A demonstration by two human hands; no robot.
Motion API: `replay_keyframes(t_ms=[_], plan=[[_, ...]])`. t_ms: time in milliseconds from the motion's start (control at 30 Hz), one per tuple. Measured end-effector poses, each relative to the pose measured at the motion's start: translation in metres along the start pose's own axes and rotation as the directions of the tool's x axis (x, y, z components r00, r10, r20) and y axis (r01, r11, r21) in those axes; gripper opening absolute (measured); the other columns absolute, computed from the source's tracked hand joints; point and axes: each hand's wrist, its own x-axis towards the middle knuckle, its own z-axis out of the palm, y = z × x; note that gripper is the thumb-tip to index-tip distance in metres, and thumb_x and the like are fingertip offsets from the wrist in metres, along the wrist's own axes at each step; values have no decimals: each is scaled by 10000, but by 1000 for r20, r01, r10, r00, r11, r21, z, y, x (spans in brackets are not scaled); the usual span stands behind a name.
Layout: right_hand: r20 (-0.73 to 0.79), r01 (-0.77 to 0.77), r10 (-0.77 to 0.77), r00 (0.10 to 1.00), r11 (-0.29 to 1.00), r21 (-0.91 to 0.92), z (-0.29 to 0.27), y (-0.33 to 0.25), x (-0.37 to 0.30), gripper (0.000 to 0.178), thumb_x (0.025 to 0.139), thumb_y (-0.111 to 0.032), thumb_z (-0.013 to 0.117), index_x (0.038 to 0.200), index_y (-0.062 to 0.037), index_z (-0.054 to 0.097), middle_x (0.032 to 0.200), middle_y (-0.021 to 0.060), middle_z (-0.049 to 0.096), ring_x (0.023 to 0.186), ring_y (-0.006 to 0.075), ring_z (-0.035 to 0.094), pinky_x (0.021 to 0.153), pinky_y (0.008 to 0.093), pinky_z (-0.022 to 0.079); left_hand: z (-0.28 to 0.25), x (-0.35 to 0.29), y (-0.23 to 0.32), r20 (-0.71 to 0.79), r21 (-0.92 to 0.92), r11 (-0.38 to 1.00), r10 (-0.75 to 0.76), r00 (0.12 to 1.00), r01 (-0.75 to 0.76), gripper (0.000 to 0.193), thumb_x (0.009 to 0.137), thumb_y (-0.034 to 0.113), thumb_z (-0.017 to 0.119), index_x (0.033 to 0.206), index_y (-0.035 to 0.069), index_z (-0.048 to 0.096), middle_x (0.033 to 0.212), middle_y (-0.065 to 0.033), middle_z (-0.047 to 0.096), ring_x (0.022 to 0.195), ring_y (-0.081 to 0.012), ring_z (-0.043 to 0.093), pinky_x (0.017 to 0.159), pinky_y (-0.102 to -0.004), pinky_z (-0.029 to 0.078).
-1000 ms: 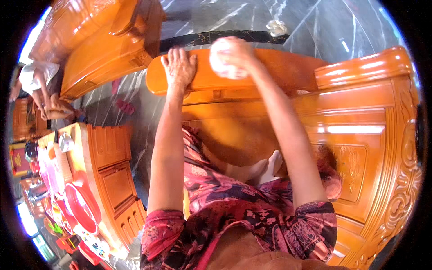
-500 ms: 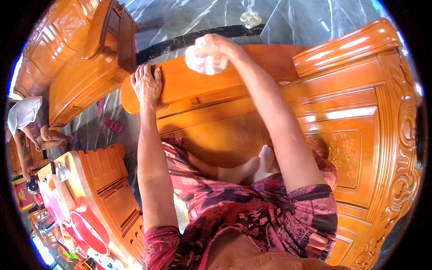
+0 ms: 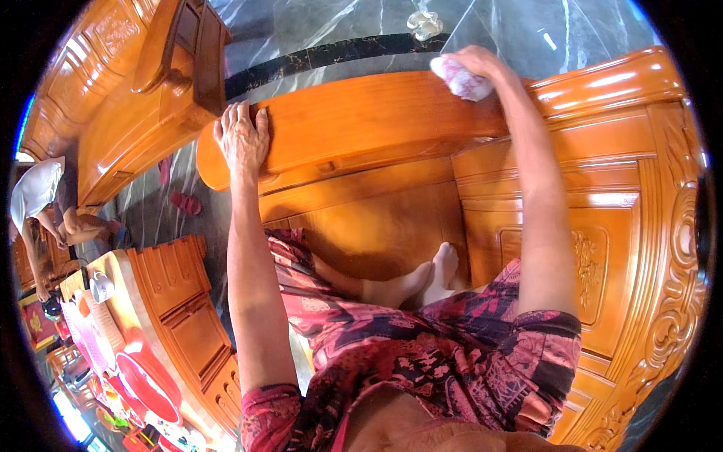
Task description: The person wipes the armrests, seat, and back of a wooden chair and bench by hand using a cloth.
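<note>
My left hand lies with fingers apart on the left end of a long glossy wooden armrest, holding nothing. Near the armrest's right end, my right hand is closed around a bunched white cloth with pinkish marks. The cloth is over the far edge of the armrest; whether it presses on the wood is hard to tell. On the right the armrest meets a carved wooden backrest. Below my arms is the wooden seat, where my white-socked foot rests.
Another wooden seat stands at the far left. A table at lower left bears a red basin and a white mug. A person in a white shirt bends beside it. Pale shoes and a red slipper lie on the marble floor.
My right hand has carried the cloth rightward along the armrest, from its middle to near its right end. My left hand stays on the left end. My view has shifted slightly.
</note>
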Motion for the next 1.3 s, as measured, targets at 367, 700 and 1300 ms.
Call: replay_keyframes(t_ms=[367, 700, 1300], plan=[[-155, -415, 396, 905, 741, -529, -50, 53, -15, 375, 912, -220, 429, 1174, -79, 657, 1257, 177, 600, 1142, 341, 598, 975, 490, 442, -8, 2, 7, 37, 94, 995, -21, 999, 17, 391, 935, 384, 482, 1164, 84, 583, 1159, -143, 612, 1153, -327, 521, 1001, -492, 334], [-49, -320, 316, 947, 943, -97, -22, -10, -33, 750, 751, -663, 560, 1126, -22, 666, 1195, 233, 619, 1140, 358, 594, 973, 457, 452, -12, -1, 1, 65, 119, 992, -56, 996, 48, 417, 932, 384, 478, 1174, 62, 583, 1185, -152, 608, 1169, -325, 518, 1016, -497, 331], [-331, 184, -390, 859, 839, -512, 58, -20, -135, 778, 797, -565, 652, 1325, -29, 454, 1324, 282, 472, 1155, 433, 530, 928, 545, 464, 5, -2, -8, -68, 59, 998, 32, 997, -28, 394, 936, 386, 494, 1154, 73, 593, 1170, -130, 621, 1161, -275, 535, 1008, -464, 346]])
